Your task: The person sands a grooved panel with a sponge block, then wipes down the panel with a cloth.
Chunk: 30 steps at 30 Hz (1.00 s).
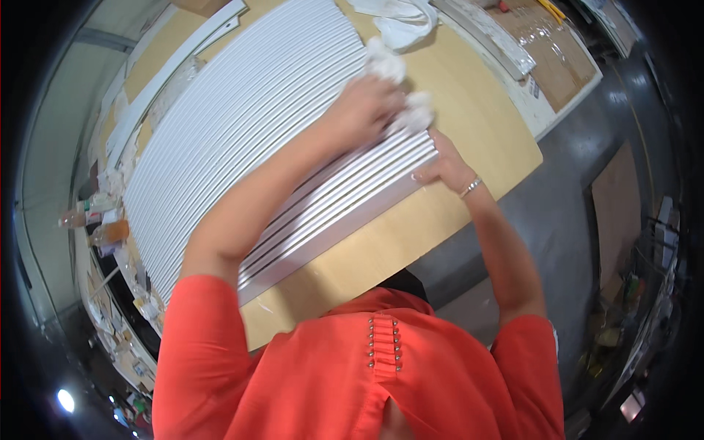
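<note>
A row of long, silvery-white ribbed strips (249, 95) lies side by side across the table, their ends toward the right. My left hand (367, 110), somewhat blurred, is closed on a crumpled white cloth (418, 114) and presses it on the strips near their right ends. Bits of the cloth stick out above and to the right of the fingers. My right hand (449, 165) grips the right end of the nearest strips, its thumb on the near side face and its fingers around the end, mostly hidden.
The strips lie on a pale wooden tabletop (499, 147). Beyond them is a white plastic bag (403, 18). Brown cardboard (546, 51) lies at the far right. Bottles (110, 232) stand at the left edge. Grey floor (565, 198) shows on the right.
</note>
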{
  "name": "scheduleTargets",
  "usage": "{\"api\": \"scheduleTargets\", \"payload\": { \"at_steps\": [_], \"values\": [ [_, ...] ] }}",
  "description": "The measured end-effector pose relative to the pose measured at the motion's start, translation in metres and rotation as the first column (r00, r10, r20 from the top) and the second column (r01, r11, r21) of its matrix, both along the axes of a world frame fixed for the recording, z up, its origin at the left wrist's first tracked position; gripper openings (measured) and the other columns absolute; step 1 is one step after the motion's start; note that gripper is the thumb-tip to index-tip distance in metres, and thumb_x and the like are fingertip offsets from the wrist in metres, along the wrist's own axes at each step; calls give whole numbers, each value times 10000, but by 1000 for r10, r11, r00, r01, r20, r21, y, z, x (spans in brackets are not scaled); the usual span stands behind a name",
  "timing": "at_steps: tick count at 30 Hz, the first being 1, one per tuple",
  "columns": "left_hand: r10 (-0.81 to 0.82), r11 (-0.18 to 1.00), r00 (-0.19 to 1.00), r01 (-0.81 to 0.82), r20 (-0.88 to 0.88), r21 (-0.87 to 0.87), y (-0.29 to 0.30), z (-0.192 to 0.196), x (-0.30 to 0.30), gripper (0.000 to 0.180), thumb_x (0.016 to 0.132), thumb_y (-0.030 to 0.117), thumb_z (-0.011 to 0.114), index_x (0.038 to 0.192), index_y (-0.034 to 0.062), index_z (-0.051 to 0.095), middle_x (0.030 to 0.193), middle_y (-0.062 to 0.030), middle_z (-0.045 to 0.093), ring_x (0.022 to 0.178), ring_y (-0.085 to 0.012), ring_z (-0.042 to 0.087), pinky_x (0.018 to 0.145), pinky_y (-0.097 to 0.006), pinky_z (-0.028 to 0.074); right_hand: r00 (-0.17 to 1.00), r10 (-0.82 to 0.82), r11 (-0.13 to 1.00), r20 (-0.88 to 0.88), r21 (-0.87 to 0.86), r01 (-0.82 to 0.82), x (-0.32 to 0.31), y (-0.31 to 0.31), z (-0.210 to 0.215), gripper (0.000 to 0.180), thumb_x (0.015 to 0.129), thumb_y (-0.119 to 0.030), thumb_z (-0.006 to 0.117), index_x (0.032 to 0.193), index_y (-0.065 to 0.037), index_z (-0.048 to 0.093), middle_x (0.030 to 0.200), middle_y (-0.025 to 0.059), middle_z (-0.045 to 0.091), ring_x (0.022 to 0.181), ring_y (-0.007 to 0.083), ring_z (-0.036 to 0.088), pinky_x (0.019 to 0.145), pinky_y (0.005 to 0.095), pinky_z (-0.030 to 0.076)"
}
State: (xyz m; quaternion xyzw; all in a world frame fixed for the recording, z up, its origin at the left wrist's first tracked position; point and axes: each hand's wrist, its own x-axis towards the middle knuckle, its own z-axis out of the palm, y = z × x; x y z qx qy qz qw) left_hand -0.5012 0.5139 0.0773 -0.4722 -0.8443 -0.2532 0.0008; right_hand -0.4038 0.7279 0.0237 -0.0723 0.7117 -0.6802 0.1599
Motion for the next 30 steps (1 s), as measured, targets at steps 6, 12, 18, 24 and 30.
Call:
{"api": "scheduleTargets", "payload": {
  "at_steps": [6,12,18,24,30],
  "values": [
    [78,951,993,-101,90,292,26,26,-57,340,845,59,632,1185,53,643,1182,-102,602,1023,-268,599,853,-337,502,998,17,997,65,-77,-12,-4,5,-6,1073,581,28,749,1522,-40,239,1442,118,458,1304,206,427,1107,283,284],
    [151,972,972,-179,-179,-152,-62,8,10,365,779,129,682,1140,176,704,1157,-20,615,1014,-256,544,838,-402,434,999,-31,1000,-19,-4,31,0,-1,14,1060,566,54,721,1519,-60,269,1440,106,460,1311,202,421,1108,279,281],
    [214,961,961,-239,-172,-138,-21,11,-4,340,806,149,638,1137,187,704,1186,-1,597,1029,-249,517,845,-425,392,998,9,995,63,-95,-3,-1,-3,5,1053,570,47,719,1519,-82,281,1401,97,498,1277,203,450,1094,268,293],
    [240,940,959,-269,-153,-211,-108,22,58,399,703,108,726,1098,169,725,1145,-18,612,1058,-249,520,852,-418,377,999,-40,997,-6,-68,39,1,4,1,1053,566,46,724,1517,-80,288,1395,103,506,1277,204,450,1094,262,290],
    [116,989,983,-127,-146,-70,-16,9,24,326,750,118,670,1051,218,748,1152,-3,612,1065,-238,514,899,-414,376,999,-21,996,34,-85,24,0,-1,10,1043,567,21,757,1502,-36,298,1341,96,539,1188,190,499,1058,264,339]
  ]
}}
